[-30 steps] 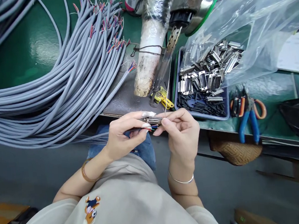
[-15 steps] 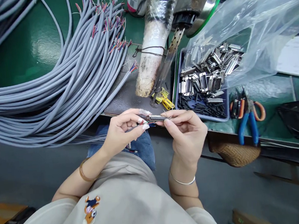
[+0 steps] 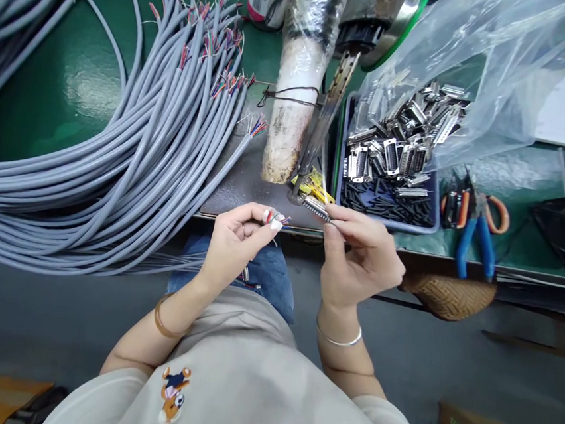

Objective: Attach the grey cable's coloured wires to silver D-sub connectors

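Connector (image 3: 315, 209) pinched in right hand (image 3: 361, 258) fingertips

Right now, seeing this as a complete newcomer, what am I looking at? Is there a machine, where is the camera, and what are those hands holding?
There is no machine here. These are a person's two bare hands, filmed by one camera worn on their head. It looks forward and down, so their chest and arms fill the bottom of the picture. The left hand pinches thin coloured wires between its fingertips. The right hand holds a small metal connector by one end, close to the wires but seemingly not touching them. On the green bench lies a big bundle of grey cables with stripped ends. To the right, a blue tray holds a heap of loose connectors, partly under a clear plastic bag. Blue-handled pliers lie beside the tray.
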The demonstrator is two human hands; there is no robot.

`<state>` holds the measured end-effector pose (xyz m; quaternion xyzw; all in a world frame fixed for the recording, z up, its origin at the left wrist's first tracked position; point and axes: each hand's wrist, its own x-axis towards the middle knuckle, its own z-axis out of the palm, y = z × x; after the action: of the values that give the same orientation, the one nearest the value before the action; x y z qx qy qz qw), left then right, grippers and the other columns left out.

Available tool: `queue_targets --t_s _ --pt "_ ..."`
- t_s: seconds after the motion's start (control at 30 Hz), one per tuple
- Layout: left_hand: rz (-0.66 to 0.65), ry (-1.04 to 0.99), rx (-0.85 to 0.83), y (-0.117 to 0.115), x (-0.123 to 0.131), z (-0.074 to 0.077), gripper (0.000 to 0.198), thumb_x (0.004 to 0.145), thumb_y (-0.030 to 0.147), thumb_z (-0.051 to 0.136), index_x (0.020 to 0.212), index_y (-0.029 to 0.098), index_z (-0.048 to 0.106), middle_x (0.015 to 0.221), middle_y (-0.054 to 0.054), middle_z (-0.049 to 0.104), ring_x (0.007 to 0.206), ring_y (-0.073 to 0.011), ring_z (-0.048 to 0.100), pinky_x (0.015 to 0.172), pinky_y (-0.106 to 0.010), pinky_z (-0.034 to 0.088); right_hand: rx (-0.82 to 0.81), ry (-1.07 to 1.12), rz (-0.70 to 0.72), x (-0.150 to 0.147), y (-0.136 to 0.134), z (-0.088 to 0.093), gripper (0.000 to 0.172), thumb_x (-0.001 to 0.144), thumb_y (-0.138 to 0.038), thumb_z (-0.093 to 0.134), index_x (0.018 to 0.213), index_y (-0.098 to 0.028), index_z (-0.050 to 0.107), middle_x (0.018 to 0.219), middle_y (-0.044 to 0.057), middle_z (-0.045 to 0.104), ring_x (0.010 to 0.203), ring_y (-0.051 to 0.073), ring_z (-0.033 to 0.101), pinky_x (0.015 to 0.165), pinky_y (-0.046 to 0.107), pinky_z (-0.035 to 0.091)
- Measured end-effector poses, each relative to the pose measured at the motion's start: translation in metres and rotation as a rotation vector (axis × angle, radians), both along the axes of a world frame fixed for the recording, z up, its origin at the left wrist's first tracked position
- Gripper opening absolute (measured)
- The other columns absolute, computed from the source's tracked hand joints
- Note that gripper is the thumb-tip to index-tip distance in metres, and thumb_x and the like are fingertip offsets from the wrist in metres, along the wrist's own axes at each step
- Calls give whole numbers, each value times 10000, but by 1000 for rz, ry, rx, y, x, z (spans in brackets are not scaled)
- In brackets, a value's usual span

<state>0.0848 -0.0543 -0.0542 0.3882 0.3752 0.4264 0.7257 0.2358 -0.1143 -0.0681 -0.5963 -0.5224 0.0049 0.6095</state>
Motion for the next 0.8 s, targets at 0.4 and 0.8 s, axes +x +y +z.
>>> queue_targets --t_s 0.4,0.8 --pt "1 2 52 11 10 2 388 670 358 895 633 155 566 730 -22 723 418 -2 364 372 -165 270 -146 172 224 0 5 -5 130 889 -193 716 827 -247 616 1077 32 789 989 208 773 845 393 665" --pt "17 63 98 14 14 5 353 699 304 869 634 158 554 717 13 651 472 -14 364 416 -170 299 -79 52 221 3 11 -2 175 847 -107 731 839 -258 643 1081 8 794 988 192 768 824 367 665"
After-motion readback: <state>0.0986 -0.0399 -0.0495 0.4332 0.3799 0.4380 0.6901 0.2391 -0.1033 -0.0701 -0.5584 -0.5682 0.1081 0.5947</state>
